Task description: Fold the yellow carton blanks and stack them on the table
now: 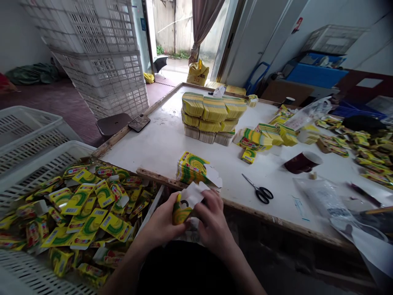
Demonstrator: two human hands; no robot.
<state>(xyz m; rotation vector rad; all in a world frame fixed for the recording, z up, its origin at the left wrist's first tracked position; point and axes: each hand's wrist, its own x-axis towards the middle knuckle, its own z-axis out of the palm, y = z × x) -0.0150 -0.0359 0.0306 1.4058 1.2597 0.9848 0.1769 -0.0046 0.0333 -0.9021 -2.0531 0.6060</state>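
My left hand [167, 221] grips a small yellow and green cardboard box [181, 213] near my body, just off the table's front edge. White end flaps stand open at its top and right. My right hand [213, 215] is at those flaps, its fingers bent against the white card. Just beyond, at the table edge, lies a stack of flattened yellow and green box blanks [193, 166] with white flaps pointing right. Left of my hands, a white plastic crate [76, 148] holds many folded boxes of the same print.
Bundled blanks [211, 112] stand in tall rows mid-table. Black-handled scissors [260, 192], a dark red mug [302, 162] and a clear plastic bag [325, 200] lie to the right. A phone [139, 123] rests at the left edge. Stacked white crates [101, 53] rise behind.
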